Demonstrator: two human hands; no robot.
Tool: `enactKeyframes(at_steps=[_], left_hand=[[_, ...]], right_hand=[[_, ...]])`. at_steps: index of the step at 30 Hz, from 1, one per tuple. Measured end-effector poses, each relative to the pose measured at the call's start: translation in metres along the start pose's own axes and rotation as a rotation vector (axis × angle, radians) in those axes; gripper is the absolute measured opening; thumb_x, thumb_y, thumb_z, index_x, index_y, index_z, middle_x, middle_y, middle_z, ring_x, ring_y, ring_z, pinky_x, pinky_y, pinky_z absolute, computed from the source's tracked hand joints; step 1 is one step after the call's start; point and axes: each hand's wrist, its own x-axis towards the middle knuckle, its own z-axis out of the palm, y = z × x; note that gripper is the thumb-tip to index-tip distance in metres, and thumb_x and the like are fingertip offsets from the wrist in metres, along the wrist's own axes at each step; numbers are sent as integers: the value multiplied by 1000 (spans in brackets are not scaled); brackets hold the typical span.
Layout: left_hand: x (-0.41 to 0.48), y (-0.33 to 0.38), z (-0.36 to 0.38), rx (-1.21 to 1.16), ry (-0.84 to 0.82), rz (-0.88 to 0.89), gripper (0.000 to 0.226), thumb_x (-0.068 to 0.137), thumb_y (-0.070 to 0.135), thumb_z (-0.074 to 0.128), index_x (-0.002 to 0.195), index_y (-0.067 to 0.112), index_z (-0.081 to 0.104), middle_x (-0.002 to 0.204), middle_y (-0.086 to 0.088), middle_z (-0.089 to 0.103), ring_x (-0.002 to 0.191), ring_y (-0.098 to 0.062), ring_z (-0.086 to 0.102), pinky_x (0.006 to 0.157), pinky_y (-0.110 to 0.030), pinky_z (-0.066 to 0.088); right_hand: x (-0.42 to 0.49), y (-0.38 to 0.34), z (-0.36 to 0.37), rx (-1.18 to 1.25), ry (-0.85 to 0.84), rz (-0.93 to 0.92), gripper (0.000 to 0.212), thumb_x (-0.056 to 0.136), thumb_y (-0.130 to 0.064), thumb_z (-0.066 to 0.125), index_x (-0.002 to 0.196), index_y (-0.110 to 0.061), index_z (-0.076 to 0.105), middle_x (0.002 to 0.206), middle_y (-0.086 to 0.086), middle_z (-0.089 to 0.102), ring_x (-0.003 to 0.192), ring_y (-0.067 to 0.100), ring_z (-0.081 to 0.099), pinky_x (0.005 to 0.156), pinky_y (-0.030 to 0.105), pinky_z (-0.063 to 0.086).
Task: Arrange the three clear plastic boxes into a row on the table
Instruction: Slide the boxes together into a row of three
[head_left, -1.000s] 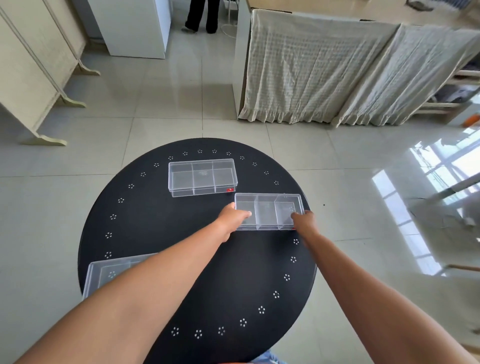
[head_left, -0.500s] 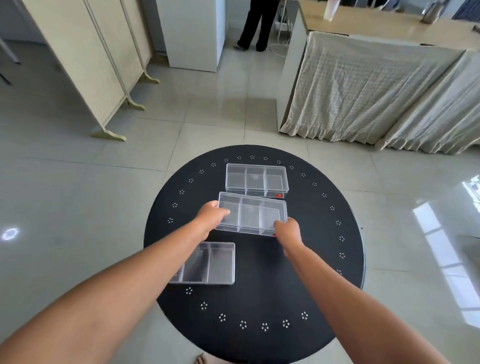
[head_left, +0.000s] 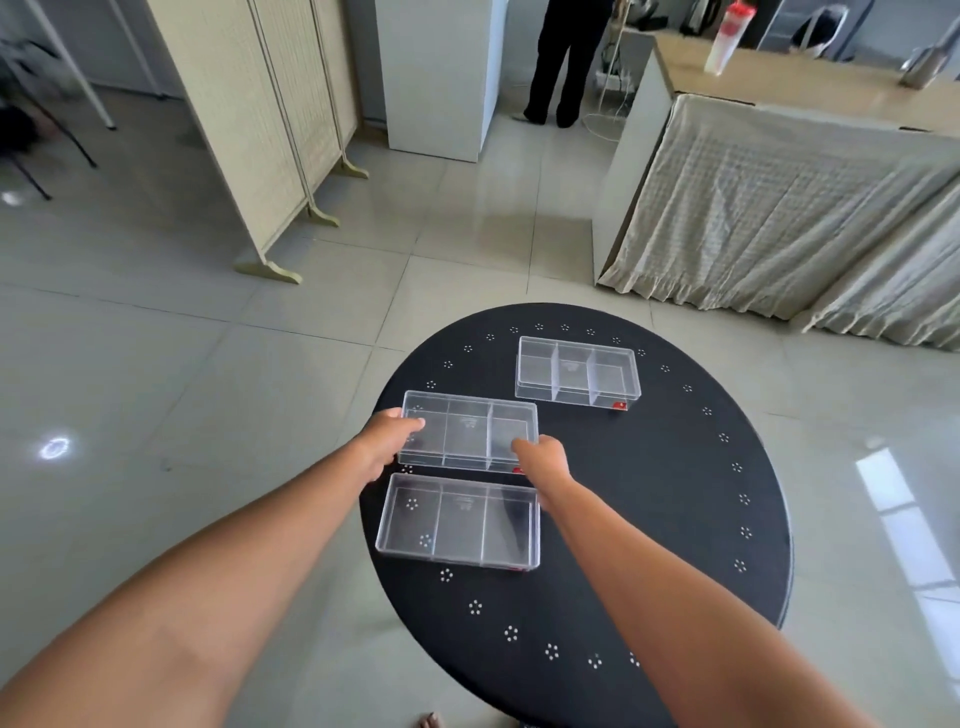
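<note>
Three boxes on the round table (head_left: 649, 493): clear, glossy hard plastic, thin moulded dividers. Held box (head_left: 470, 431), box nearest the person (head_left: 460, 522), box at the far side (head_left: 576, 370). Table top matt black, small white dot motifs round the rim. Floor (head_left: 208, 389) beyond the table: glossy pale tile, mirror-like. Drape (head_left: 779, 208) behind the table: crinkled off-white woven cloth.

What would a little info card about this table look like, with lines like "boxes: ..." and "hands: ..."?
table: round, black, small white dot flowers around the rim
boxes: three clear, each split into three parts
far box: alone, toward the table's right
middle box: held at both ends
near box: lying flat, just in front of the middle box
left hand: fingers on the middle box's left end
right hand: fingers on its right end
row: two boxes lined up, far box still off to the side
</note>
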Motion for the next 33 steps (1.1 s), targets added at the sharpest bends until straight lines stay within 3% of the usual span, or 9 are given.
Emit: enactKeyframes(at_steps=[3,7,10,15,18,22,25,29,33], left_hand=[[2,-8,-2,0,-30,-2,51,100,22,54,147,7,40,134,-10,53,103,-21,52,86,-31,37],[8,-15,-5,-11,-76,-20,68,98,27,56,156,14,24,158,-5,36,140,-30,41,112,-41,31],[8,-13,-4,6,-31,28,75,96,28,57,158,17,15,165,-8,23,149,-30,30,119,-45,26],[1,7,1,167,224,215,63,90,24,53,151,24,36,154,-7,42,125,-31,57,102,-42,48],[2,23,9,219,243,307,55,88,23,49,142,27,49,146,-7,50,107,-31,66,93,-42,55],[4,44,32,223,155,373,46,93,19,48,139,24,54,145,-5,54,124,-23,58,93,-29,45],[10,60,51,207,81,357,46,92,17,48,137,21,56,143,-6,58,130,-22,55,106,-33,43],[22,80,77,236,19,310,47,91,21,51,138,24,55,140,-3,60,126,-23,58,107,-36,45],[47,98,107,220,-36,242,55,91,22,55,146,19,46,148,-9,52,132,-26,52,111,-36,40]], right_hand=[[-2,1,5,-18,-6,33,36,88,-19,55,122,-7,52,108,6,61,99,26,58,82,36,41],[-3,1,8,-45,15,55,65,92,-21,54,150,-5,29,139,10,49,122,29,50,89,35,37],[-7,-2,5,-77,31,43,72,94,-22,51,156,-9,18,146,10,45,124,29,51,89,34,36],[-7,-7,-15,-75,133,-9,65,95,-27,49,155,-15,27,144,5,51,116,26,53,102,36,38],[0,-10,-40,-79,203,-9,63,89,-30,49,150,-19,38,140,4,55,109,26,55,103,39,42],[58,6,-82,-114,303,3,70,70,-38,44,140,-28,50,131,4,61,103,28,62,96,41,47],[76,2,-105,-131,384,19,61,69,-39,44,127,-28,59,122,7,66,92,28,61,89,39,47],[81,-13,-126,-133,398,12,44,74,-45,53,113,-29,60,115,4,62,92,28,59,88,38,47],[81,-35,-139,-71,358,-1,55,86,-32,55,139,-19,47,126,3,55,107,28,59,74,31,45]])
